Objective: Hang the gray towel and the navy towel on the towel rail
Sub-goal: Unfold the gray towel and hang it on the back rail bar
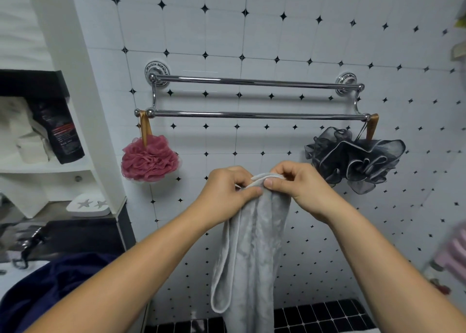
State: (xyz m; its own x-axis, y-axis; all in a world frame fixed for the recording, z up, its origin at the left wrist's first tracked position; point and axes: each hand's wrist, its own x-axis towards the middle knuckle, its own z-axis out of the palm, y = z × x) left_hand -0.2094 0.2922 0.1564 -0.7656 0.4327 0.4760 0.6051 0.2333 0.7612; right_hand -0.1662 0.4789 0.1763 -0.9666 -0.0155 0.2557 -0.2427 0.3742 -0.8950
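The gray towel [254, 252] hangs bunched and lengthwise below my hands, in front of the tiled wall. My left hand [227, 191] and my right hand [300, 186] pinch its top edge close together, thumbs almost touching. A chrome double towel rail [252, 98] is fixed to the wall above my hands, with both bars bare between the ends. The navy towel [48, 289] lies crumpled at the lower left, partly hidden behind my left forearm.
A pink bath pouf [148, 158] hangs from the lower bar's left end and a dark gray pouf [353, 159] from its right end. White shelves at the left hold a black pouch [61, 130], paper rolls and a soap dish [88, 205].
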